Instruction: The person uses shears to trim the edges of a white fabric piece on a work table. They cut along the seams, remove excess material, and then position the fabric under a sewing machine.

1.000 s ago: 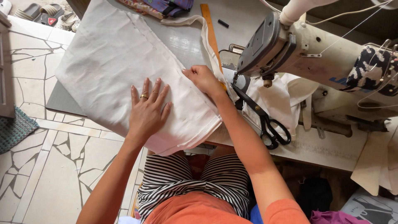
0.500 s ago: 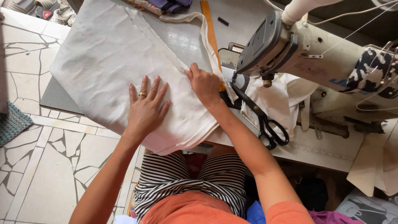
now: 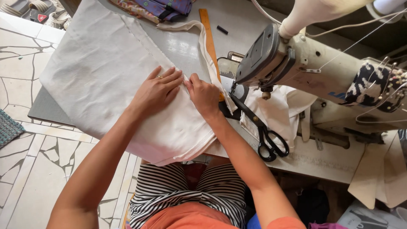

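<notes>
Tabletop cloth: left hand now beside right hand

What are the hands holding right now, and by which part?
Both hands press on the white fabric at its right edge: the left hand lies flat on it, and the right hand seems to pinch that edge; nothing is lifted.

Surface: a pale grey sewing table, glossy where bare.
Cloth: a large white folded fabric covers its left part and overhangs the near edge.
Machine: a cream sewing machine stands on the right.
Scissors: black scissors lie near the machine (on a smaller white cloth).
Ruler: an orange wooden ruler lies lengthwise.
Far edge: patterned fabrics.
</notes>
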